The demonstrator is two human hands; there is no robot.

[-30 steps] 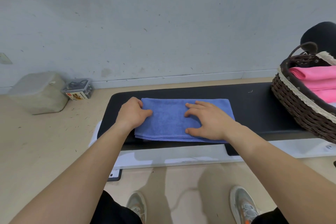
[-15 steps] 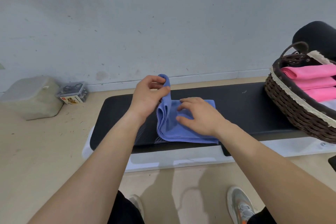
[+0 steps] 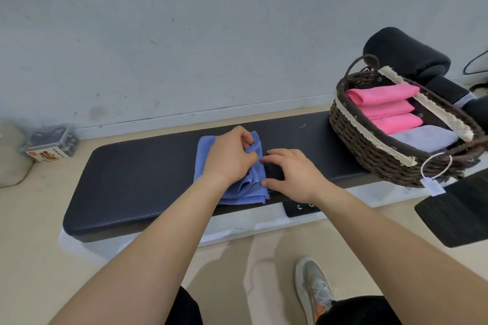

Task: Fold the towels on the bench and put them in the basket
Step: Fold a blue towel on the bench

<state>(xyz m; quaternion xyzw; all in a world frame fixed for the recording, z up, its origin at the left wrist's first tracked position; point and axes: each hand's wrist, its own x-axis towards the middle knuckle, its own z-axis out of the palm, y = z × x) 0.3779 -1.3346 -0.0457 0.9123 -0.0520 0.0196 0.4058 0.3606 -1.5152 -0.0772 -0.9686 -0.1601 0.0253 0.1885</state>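
Observation:
A blue towel [image 3: 248, 190], folded into a small stack, lies on the black padded bench [image 3: 137, 179] near its middle. My left hand [image 3: 228, 157] lies on top of it and pinches its upper right edge between thumb and fingers. My right hand [image 3: 293, 171] is just right of the towel, fingers bent, with fingertips touching the towel's right edge. A dark wicker basket [image 3: 369, 150] with a cream lace rim stands on the bench's right end. It holds three folded pink towels [image 3: 383, 107] and a pale lilac one [image 3: 425, 137].
A clear box with a printed label [image 3: 50, 145] and a beige block [image 3: 10, 155] sit on the floor at the left, by the wall. A black cushion roll [image 3: 406, 53] lies behind the basket. A black pad [image 3: 456, 211] sits at the right. My shoe [image 3: 314, 287] is below.
My left hand has carried the towel's left half over to the right, folding it in half. My right hand has slid off the towel top to its right edge.

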